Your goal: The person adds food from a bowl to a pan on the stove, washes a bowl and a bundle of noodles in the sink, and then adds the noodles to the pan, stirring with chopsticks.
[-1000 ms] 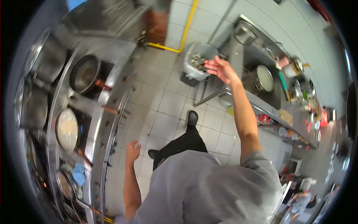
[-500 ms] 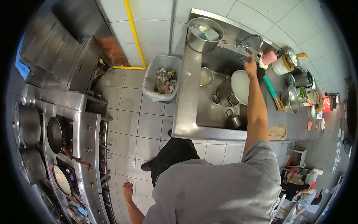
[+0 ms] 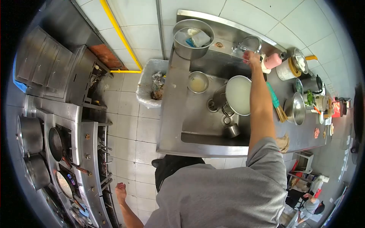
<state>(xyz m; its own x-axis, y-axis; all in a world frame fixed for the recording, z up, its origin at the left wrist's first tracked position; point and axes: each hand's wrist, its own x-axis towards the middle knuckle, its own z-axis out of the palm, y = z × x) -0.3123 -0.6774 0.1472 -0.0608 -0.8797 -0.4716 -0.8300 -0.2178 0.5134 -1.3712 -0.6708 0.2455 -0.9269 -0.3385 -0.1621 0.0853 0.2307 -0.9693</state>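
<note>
stove (image 3: 81,152) runs down the left side of the view, with dark pans (image 3: 55,143) on its burners. across a strip of tiled floor (image 3: 129,125) from it stands the steel bench (image 3: 169,114) with its sink (image 3: 197,117), right in front of us. a white bin (image 3: 146,89) full of scraps sits on the floor just beside the left end of the bench. a big steel bowl (image 3: 182,47) stands on the back corner of the bench, against the wall. inside the sink sits a pot (image 3: 237,95) of whitish liquid, with a small bowl (image 3: 198,82) to its left and a small cup (image 3: 232,130) near its front. the tap (image 3: 253,40) rises from the back edge of the sink, close to the tiled wall, beyond the pot. our right hand (image 3: 251,59) is stretched out over the pot and touches the tap low down. the grip looks curled there, but we cannot tell whether it is clamped on the tap. our left hand (image 3: 121,188) hangs low beside the stove, its grip curled together on nothing.
</note>
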